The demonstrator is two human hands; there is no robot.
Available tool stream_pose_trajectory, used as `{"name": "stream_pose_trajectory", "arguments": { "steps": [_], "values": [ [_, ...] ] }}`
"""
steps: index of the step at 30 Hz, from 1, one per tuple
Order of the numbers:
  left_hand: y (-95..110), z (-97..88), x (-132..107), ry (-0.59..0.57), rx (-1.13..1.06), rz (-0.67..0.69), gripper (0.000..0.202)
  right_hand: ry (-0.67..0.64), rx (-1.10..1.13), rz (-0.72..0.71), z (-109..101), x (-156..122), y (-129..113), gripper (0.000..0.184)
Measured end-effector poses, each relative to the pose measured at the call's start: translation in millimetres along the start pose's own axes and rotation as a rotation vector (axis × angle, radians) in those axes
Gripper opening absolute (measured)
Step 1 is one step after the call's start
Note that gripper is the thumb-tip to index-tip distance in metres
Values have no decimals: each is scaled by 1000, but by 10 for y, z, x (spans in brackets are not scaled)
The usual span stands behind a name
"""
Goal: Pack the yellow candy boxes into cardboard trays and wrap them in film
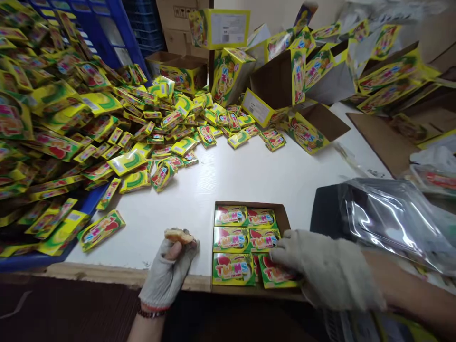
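Left hand (pixel 166 274): knit glove, fingertips cut off, closed narrow on a piece of baked food (pixel 179 236), exact kind unclear. It's held up clear of the counter (pixel 213 175), probably to keep crumbs off the stock.

Right hand (pixel 322 268): also gloved, fingers together and flat on a TWINS packet (pixel 277 271). Can't tell if it's gripping or just pressing.

That packet is in the near row of a shallow cardboard tray (pixel 285 216), which sits at the counter's near edge, within easy reach of both hands. The tray packets lie flat, two across in three rows, labels facing up. Looks like a layout chosen to fit the tray. The near row is partly hidden by the right hand.

A single loose packet (pixel 101 230) lies on the counter near the left hand. To the right, a clear plastic bag (pixel 392 223) lies over a black surface (pixel 324 213).

Further out, a large heap of loose packets (pixel 89 123) spreads from a blue bin (pixel 53 260) onto the counter, probably as open supply. Yellow display cartons (pixel 228 78) are scattered behind it, with blue crates (pixel 142 28) at the back.
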State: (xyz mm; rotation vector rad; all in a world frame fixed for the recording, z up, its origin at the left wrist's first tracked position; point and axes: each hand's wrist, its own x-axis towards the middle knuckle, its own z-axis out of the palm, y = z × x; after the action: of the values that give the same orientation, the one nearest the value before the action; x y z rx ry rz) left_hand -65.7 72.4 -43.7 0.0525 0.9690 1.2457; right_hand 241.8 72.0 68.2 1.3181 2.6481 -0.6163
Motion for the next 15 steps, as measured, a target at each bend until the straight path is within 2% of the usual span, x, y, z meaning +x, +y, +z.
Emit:
{"name": "stream_pose_trajectory", "arguments": {
  "steps": [4, 9, 12, 15],
  "values": [
    [4, 20, -12, -38, 2, 9, 38, -85, -126, -31, 348, -4, -65, 28],
    [7, 16, -36, 39, -17, 6, 43, -143, -223, 14, 528, 146, -100, 14],
    [1, -26, -19, 88, -33, -14, 48, -146, -293, -52, 522, 182, -142, 8],
    [-22, -111, 69, 113, -32, -36, 51, -170, -129, -97, 284, 311, -26, 8]
  ]
}}
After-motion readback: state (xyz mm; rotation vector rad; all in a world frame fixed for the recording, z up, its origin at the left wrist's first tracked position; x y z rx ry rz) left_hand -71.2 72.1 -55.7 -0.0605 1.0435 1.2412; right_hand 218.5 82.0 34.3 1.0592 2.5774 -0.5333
